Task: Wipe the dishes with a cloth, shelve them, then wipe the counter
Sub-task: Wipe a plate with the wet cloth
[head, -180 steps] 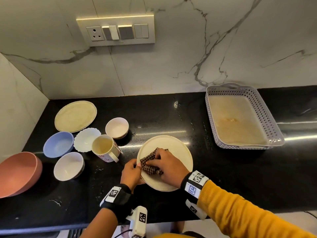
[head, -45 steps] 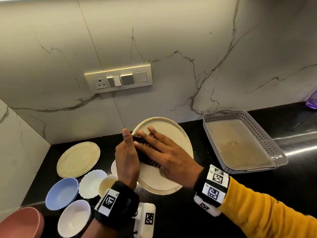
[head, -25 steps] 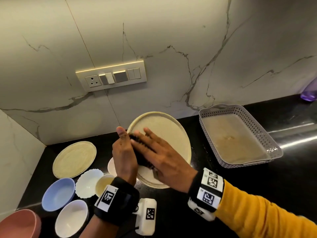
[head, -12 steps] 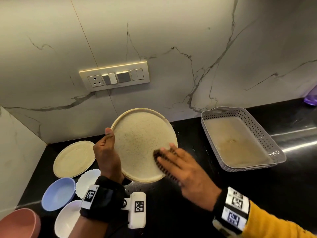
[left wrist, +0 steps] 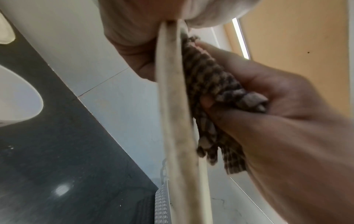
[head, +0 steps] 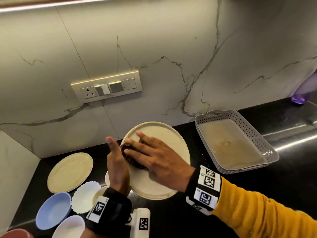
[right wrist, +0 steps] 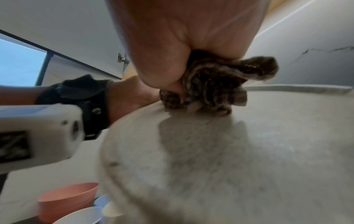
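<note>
- Cream and speckled, the plate [head: 164, 134] is held tilted above the black surface [head: 197, 212], just to the left of the grey basket [head: 267, 148].
- The left hand [head: 116, 167] grips the plate by its left rim, the thumb pointing up along the edge and the fingers behind the plate, as the left wrist view shows.
- The right hand [head: 154, 157] lies flat on the plate's face with its fingers spread and nearly straight, pressing a dark checked cloth [head: 132, 157] against it.
- From the right wrist view the cloth [right wrist: 210, 91] is bunched under the palm and touches the plate [right wrist: 229, 159].
- A second cream plate [head: 70, 172] lies flat on the surface, well to the left of the basket and near the wall corner.
- Nearer than that plate sit a scalloped white dish [head: 85, 198], a blue bowl [head: 53, 210] and a white bowl [head: 68, 227]; a sliver of a pink bowl [head: 15, 234] shows at the bottom left edge.
- A cup [head: 100, 193] peeks out beside the left wrist.
- The basket rests on the surface against the marble wall, with a beige liner inside.
- A purple bottle [head: 303, 90] stands beyond the basket, at the far right.
- A switch panel [head: 106, 88] is set in the wall, up and to the left of the basket.
</note>
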{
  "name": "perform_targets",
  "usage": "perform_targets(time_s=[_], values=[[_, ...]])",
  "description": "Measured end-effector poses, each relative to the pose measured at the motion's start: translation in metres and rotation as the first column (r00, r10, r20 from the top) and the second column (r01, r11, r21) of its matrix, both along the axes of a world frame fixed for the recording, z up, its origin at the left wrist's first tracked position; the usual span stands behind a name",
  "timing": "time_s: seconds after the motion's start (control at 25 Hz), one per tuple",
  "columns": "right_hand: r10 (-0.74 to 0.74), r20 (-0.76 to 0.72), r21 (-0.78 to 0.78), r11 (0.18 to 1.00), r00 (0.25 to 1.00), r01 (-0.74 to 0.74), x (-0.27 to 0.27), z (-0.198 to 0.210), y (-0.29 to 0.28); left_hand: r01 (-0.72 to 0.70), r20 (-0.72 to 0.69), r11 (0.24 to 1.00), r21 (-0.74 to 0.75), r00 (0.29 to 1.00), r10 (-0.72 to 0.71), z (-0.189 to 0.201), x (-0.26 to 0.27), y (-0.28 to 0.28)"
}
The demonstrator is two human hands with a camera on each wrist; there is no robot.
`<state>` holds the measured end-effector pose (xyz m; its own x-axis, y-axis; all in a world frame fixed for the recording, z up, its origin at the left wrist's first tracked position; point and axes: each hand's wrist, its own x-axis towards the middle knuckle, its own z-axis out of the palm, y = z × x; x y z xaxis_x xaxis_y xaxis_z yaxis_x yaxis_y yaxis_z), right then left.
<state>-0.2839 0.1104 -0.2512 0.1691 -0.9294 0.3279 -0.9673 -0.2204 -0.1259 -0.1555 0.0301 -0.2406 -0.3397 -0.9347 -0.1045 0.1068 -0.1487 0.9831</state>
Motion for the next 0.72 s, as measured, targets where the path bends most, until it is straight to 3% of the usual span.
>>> perform_targets(time_s=[0.12, 0.32, 0.52, 0.72], values=[[-0.122, -0.009, -0.012, 0.992, 0.992, 0.122, -0.020, 0.013, -0.013, -0.068, 0.080, 0.979, -0.194, 0.993, 0.085, -0.004, 0.000, -0.003], [-0.316, 0.008, 0.080, 0.946, 0.949, 0.314, -0.050, 0.022, -0.002, -0.045, 0.112, 0.951, -0.306, 0.990, 0.083, 0.007, 0.003, -0.003], [-0.431, 0.078, 0.246, 0.882, 0.899, 0.401, -0.052, -0.003, 0.022, -0.127, 0.086, 0.973, -0.193, 0.986, 0.146, -0.006, 0.021, -0.018], [-0.225, 0.193, 0.175, 0.966, 0.955, 0.192, -0.031, -0.037, 0.059, -0.306, 0.040, 0.952, 0.016, 0.951, 0.305, -0.005, 0.038, -0.033]])
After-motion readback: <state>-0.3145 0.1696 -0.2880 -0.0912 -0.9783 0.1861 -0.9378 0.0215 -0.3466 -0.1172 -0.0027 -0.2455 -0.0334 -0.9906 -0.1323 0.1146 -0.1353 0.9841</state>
